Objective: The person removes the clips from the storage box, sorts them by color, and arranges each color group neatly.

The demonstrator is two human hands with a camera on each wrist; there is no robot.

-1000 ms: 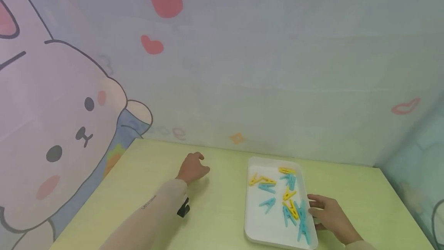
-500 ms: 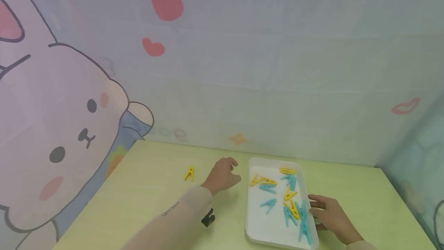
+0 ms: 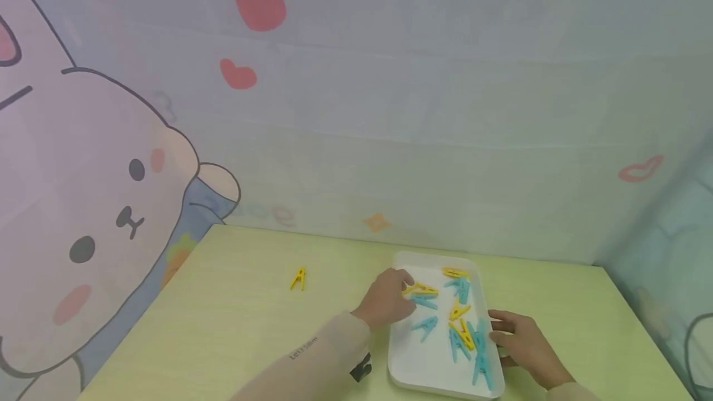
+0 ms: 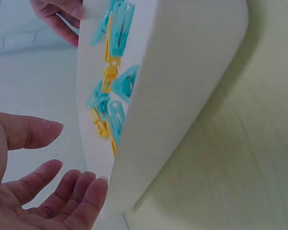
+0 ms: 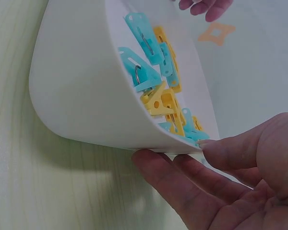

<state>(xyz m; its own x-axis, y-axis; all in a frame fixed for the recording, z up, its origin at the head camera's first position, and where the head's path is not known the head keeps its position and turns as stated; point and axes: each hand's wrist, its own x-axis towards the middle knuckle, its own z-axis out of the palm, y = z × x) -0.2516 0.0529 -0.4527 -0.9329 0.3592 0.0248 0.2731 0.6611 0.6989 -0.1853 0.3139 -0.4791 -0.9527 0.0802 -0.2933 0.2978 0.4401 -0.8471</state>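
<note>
A white tray (image 3: 414,364) holds several yellow and blue clothespins, among them a blue clothespin (image 3: 426,327) and a yellow clothespin (image 3: 459,310). My left hand (image 3: 385,297) hovers over the tray's left rim, thumb and fingers apart, holding nothing. The left wrist view shows the gap between its thumb and fingers near the tray wall. At the tray's right side, my right hand (image 3: 523,345) holds the rim: the thumb is at the edge and the fingers are against the outer wall. A lone yellow clothespin (image 3: 298,278) lies on the table to the left.
The pale green table (image 3: 245,320) ends at a printed backdrop (image 3: 445,110) with a cartoon rabbit. A dark cable (image 3: 691,351) hangs at the far right.
My left hand has moved right, from the table's left part to above the tray's left edge. The lone yellow clothespin has come into view behind it. The right hand stays at the tray.
</note>
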